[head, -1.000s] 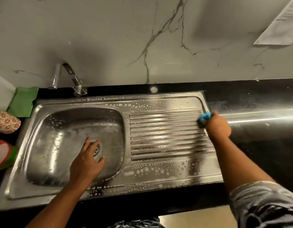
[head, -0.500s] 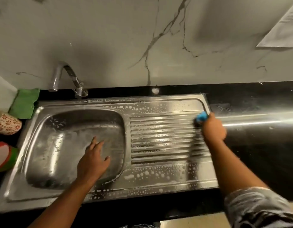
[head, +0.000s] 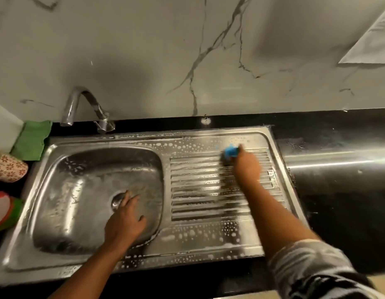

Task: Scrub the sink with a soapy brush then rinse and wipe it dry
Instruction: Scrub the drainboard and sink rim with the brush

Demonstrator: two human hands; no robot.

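Blurred right hand (head: 246,167) curled round half-hidden blue brush (head: 230,151); left hand (head: 124,219) spread in soapy sink (head: 83,190)

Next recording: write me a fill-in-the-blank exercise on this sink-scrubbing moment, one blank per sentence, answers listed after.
1. The right hand grips a ____ scrubbing brush on the ribbed steel drainboard.
2. The left hand lies open inside the stainless steel sink basin, fingers near the round ____ at its bottom.
3. A folded ____ cloth lies left of the curved chrome tap.
Missing words: blue; drain; green.
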